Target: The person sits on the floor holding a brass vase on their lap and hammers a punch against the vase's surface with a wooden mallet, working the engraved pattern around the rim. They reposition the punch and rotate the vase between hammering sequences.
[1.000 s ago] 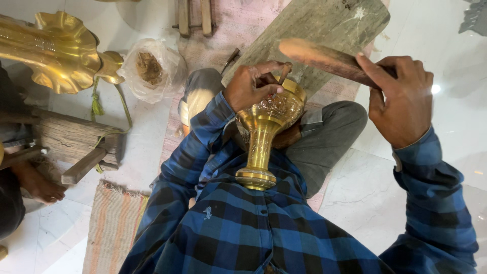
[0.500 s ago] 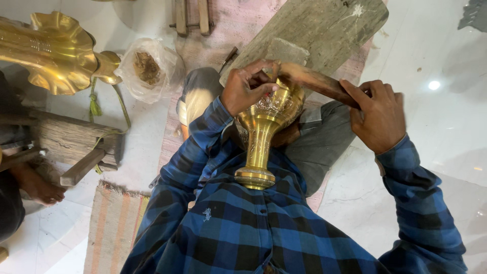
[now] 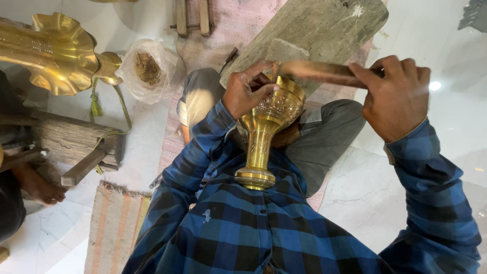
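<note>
Step in hand: chasing ornament on brass goblet [image 3: 268, 133], propped between lap and chest. Left hand [image 3: 247, 93] pinched small punch at rim, 12 o'clock. Right hand [image 3: 396, 97] clenched wooden striker [image 3: 320, 73], 2 o'clock. Next blow called for square hit on punch head.

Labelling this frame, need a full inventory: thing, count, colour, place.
engraved brass goblet-shaped vase: 1, gold, centre, foot against the shirt
wooden stick: 1, brown, blurred, over the vase rim
grey wooden plank: 1, top centre
large fluted brass piece: 1, gold, top left
clear plastic bag of brown material: 1, upper left
wooden block bench: 1, left
striped woven mat: 1, bottom left
another person's bare foot: 1, left edge
left hand: fingers on vase rim
right hand: grips stick
</note>
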Motion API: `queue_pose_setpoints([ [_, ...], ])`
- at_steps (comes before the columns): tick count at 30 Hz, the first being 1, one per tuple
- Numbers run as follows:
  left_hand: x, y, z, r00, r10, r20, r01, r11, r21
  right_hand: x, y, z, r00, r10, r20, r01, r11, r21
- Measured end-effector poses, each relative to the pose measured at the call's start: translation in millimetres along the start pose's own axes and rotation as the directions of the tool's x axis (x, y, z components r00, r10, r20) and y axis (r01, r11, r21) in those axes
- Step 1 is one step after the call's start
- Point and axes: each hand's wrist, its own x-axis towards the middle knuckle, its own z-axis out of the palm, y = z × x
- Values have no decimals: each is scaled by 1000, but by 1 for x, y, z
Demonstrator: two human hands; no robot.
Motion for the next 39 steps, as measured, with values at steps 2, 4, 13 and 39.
queue_pose_setpoints([
  [2, -1, 2, 1, 1000, -14, -13, 14, 1000, 5, 6, -4, -11, 993, 69, -100, -33, 944, 330],
  [4, -2, 4, 2, 1000, 5, -26, -4, 1000, 14, 12, -5, -22, 983, 158, -89, -72, 791, 607],
  [13, 4, -3, 1, 999, 49, 22, -49, 999, 18, 15, -8, -15, 982, 183, 34, -158, 726, 669],
  [39, -2, 6, 2, 1000, 8, -21, -8, 999, 40, 11, -15, -22, 963, 269, 29, -172, 525, 834],
])
